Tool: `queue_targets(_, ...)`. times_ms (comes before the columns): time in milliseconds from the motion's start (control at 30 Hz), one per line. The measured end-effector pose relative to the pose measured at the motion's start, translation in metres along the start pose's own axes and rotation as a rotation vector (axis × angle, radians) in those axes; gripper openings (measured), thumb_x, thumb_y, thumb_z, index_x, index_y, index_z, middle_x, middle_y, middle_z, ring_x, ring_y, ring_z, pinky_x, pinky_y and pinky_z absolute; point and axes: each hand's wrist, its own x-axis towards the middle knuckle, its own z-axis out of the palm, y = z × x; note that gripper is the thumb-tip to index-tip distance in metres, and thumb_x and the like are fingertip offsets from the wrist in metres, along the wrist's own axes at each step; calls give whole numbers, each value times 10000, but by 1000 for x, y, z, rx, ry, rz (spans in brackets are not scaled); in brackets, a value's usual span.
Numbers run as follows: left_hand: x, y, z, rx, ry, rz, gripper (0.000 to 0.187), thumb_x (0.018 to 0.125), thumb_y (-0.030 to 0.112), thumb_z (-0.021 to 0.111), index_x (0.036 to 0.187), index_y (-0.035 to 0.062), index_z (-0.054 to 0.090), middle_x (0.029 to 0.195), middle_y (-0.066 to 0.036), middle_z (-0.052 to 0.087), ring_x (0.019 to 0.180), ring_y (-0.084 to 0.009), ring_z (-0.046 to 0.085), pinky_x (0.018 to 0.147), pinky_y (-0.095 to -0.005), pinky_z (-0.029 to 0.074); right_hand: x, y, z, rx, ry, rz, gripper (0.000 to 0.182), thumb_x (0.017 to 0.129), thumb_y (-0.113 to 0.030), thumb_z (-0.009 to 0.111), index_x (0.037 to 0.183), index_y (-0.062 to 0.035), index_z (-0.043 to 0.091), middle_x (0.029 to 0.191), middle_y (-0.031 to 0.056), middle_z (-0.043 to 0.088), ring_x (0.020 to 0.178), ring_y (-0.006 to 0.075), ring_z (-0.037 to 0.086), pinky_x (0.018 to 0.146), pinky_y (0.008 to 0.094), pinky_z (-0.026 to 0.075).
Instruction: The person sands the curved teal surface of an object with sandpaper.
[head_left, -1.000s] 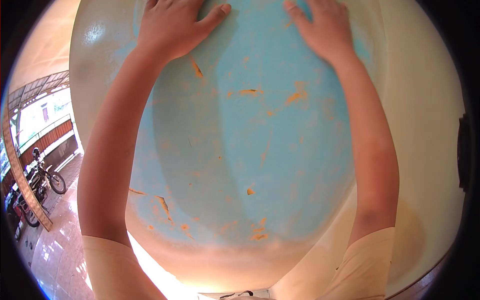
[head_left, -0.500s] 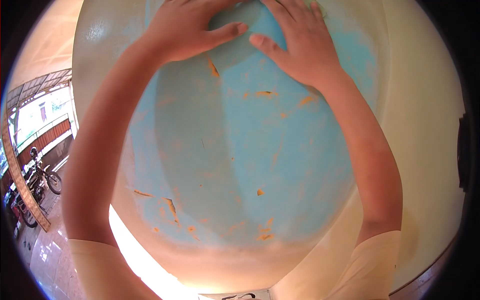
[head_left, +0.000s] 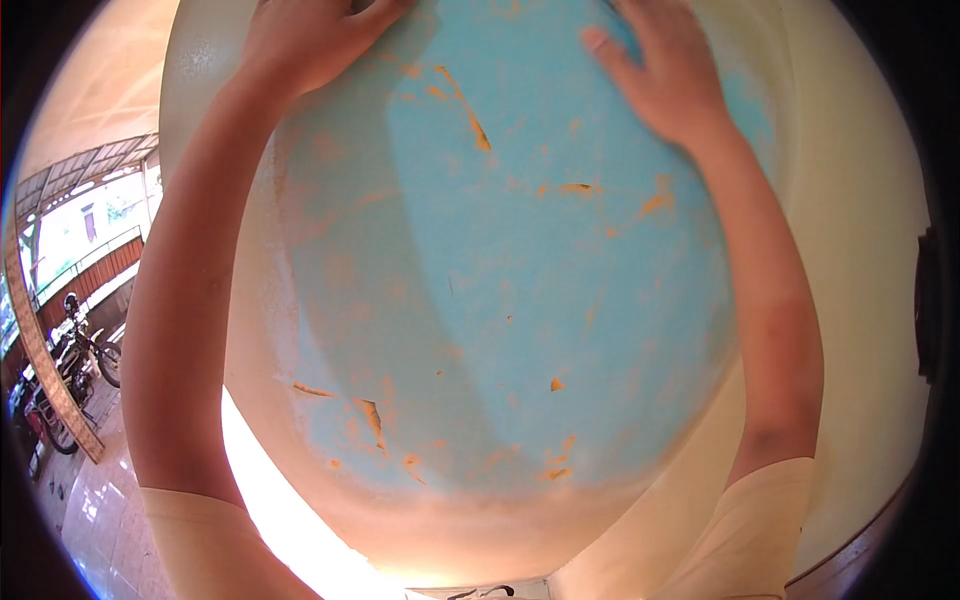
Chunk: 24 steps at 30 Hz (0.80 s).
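In the head view, the large rounded panel (head_left: 560, 280) stands right in front of you, its blue face filling the middle and a pale border running around it. Your left hand (head_left: 310, 45) is up at the top left of it, cut off by the upper edge. The thumb points inward, but the fingertips are out of sight, so I can't tell how far open that grip is or whether it has hold of anything. Your right hand (head_left: 675, 75) is over the upper right of the blue face, its grip spread, the thumb (head_left: 597, 40) well apart from the fingers. No tool shows in it, though I can't see under the palm or confirm firm contact.

The step in hand looks like two-handed work across the upper face, with your hands well apart. The next move seems to call for flat, even palms and light pressure, especially near the orange-brown crack (head_left: 477, 130) between your hands and the torn patch (head_left: 373, 418) lower left, where a fingertip could catch a raised edge.

Off to your left, beyond the panel, a motorbike (head_left: 75, 350) stands behind a slanting post (head_left: 55, 370), with shiny floor (head_left: 105, 510) nearer you.
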Motion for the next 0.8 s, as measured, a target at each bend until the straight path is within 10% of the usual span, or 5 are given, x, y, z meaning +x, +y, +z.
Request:
queue_targets(167,1,10,-5,65,50,-90,617,1044,512,436,1585,220,384,1697,-89,226,1581,-290,124,1282,-508,54,35,-7,4,38,186,331,655,1002,-460,559,1491,-40,443,1563,188,412,1481,393,319,1228,517,252)
queue_targets(367,-1,-7,5,27,39,-21,622,1050,495,414,1597,202,359,1699,-125,203,1582,-322,98,1282,-501,54,19,-44,15,9,98,-146,641,1011,-480,532,1474,-41,475,1538,162,465,1471,401,340,1231,502,256)
queue_targets(500,-9,-25,-2,42,-10,90,631,1046,492,423,1600,197,352,1699,-130,200,1583,-322,98,1282,-495,66,40,-29,23,12,293,248,628,1025,-485,496,1486,-59,473,1558,145,441,1468,394,343,1216,533,253)
queue_targets(667,-19,-32,-9,69,-51,-1,624,1041,492,445,1595,217,365,1698,-108,217,1582,-299,121,1281,-500,76,20,-86,23,54,137,-276,592,1042,-441,486,1484,-47,471,1556,154,444,1473,371,344,1216,533,247)
queue_targets(800,-25,-27,-5,39,5,-128,613,1037,498,455,1583,226,392,1692,-101,239,1579,-292,141,1276,-517,79,56,-51,8,14,197,68,614,1027,-463,513,1494,-68,464,1552,178,431,1476,357,335,1214,526,252)
